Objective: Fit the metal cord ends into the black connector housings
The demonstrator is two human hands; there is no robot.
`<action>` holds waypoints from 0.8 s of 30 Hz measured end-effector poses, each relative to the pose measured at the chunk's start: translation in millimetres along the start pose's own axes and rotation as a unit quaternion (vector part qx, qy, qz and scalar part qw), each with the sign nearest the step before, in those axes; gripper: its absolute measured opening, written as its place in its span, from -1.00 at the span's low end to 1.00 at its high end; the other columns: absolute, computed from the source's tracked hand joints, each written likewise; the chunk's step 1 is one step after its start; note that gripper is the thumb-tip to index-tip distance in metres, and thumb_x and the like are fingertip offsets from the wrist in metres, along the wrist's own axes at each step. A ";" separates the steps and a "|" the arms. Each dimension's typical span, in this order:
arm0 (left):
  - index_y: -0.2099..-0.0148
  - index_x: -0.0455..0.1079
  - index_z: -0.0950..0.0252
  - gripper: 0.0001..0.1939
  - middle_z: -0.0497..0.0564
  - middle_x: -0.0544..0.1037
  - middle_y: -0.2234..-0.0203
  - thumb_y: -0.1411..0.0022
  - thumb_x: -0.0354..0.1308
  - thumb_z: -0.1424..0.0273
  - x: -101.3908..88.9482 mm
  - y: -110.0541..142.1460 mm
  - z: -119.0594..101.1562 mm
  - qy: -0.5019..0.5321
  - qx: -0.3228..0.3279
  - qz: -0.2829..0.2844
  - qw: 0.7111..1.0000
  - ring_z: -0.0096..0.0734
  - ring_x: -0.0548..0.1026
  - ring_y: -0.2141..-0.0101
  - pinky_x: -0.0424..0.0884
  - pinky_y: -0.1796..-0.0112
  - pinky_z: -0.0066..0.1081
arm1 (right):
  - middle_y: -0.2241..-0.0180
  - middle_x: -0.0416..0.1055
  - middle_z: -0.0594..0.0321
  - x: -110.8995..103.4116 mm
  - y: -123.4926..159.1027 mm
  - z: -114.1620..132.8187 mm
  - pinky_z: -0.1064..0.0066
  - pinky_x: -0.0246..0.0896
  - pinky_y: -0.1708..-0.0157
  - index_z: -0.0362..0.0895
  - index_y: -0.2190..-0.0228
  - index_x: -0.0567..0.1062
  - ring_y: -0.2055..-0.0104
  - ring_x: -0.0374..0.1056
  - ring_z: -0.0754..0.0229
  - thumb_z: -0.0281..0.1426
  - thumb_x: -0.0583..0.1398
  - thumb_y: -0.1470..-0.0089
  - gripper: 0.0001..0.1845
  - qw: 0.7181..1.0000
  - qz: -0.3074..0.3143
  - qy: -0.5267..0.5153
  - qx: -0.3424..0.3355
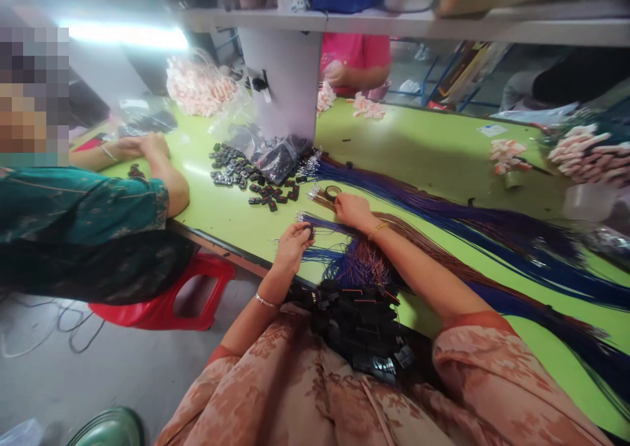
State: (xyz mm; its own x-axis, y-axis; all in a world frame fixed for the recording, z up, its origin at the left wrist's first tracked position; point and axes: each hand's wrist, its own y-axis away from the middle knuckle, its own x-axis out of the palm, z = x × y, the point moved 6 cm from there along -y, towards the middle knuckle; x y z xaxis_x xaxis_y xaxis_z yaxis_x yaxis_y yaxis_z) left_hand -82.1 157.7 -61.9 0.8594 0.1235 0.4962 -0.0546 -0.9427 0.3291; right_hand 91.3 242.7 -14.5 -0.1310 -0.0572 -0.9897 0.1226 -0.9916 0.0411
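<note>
Near the table's front edge, my left hand (294,246) is closed, pinching a small black connector housing (310,231). My right hand (352,211) lies over the metal-tipped ends of the brown wires (322,200), its fingers curled together; whatever they hold is hidden. Just beyond those fingertips is a roll of black tape (333,192). Blue wires (319,254) run beneath and beside my hands, bunching with brown ones near my lap. A heap of black connectors (364,328), some with wires, rests against my front.
Loose black connector housings (231,164) and a plastic bag of dark parts (280,161) lie farther left. Long blue wires (418,200) stretch right across the green table (197,200). A co-worker's arm (170,183) rests at left, above a red stool (197,295). A shelf (418,26) spans overhead.
</note>
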 end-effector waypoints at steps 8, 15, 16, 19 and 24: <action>0.24 0.38 0.34 -0.68 -0.02 0.52 0.43 0.10 0.35 0.43 1.2 0.4 -0.6 0.001 0.001 0.003 1.000 -0.53 0.47 0.42 0.39 0.33 -0.46 | 0.29 0.49 0.01 -8.5 3.7 4.7 0.36 0.07 0.33 -0.20 0.23 0.45 0.33 0.34 0.07 -0.37 0.01 -0.15 -0.73 0.997 -0.043 -0.056 -0.030; 0.24 0.36 0.32 -0.69 -0.01 0.51 0.41 0.06 0.33 0.42 0.6 1.0 -0.8 -0.001 0.010 0.006 1.000 -0.51 0.47 0.38 0.39 0.31 -0.45 | 0.48 0.40 0.25 -30.7 8.1 47.6 0.47 0.01 0.40 -0.17 0.45 0.42 0.46 0.20 0.28 -0.40 0.07 -0.04 -0.84 0.944 -0.110 -0.259 -0.170; 0.23 0.36 0.32 -0.70 -0.01 0.50 0.41 0.05 0.33 0.41 0.6 1.4 -1.1 -0.002 0.013 0.008 1.000 -0.51 0.46 0.38 0.39 0.31 -0.45 | 0.51 0.38 0.28 -32.6 11.2 51.7 0.48 0.00 0.42 -0.17 0.47 0.42 0.48 0.18 0.30 -0.41 0.07 -0.02 -0.85 0.936 -0.109 -0.279 -0.182; 0.22 0.36 0.31 -0.72 -0.02 0.50 0.40 0.02 0.30 0.42 1.2 2.2 -1.9 0.002 0.018 0.014 1.000 -0.51 0.46 0.37 0.38 0.28 -0.43 | 0.56 0.33 0.33 -32.0 21.5 55.6 0.50 -0.03 0.48 -0.18 0.51 0.40 0.52 0.14 0.34 -0.40 0.08 0.02 -0.86 0.925 -0.086 -0.320 -0.187; 0.22 0.35 0.31 -0.77 -0.01 0.50 0.37 -0.02 0.26 0.46 2.1 2.2 -2.2 0.016 0.015 0.015 1.000 -0.51 0.45 0.35 0.37 0.26 -0.44 | 0.60 0.32 0.36 -19.0 39.3 50.2 0.51 -0.09 0.52 -0.19 0.55 0.41 0.57 0.09 0.37 -0.38 0.11 0.04 -0.85 0.929 -0.039 -0.330 -0.164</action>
State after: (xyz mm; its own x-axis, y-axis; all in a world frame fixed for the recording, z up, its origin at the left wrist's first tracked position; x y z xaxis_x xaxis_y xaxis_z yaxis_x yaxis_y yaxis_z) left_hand -81.5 156.5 -58.4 0.8411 0.1052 0.5306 -0.0635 -0.9550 0.2899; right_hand 49.2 199.0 12.8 -0.7139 -0.1519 -0.6836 0.3657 -0.9134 -0.1790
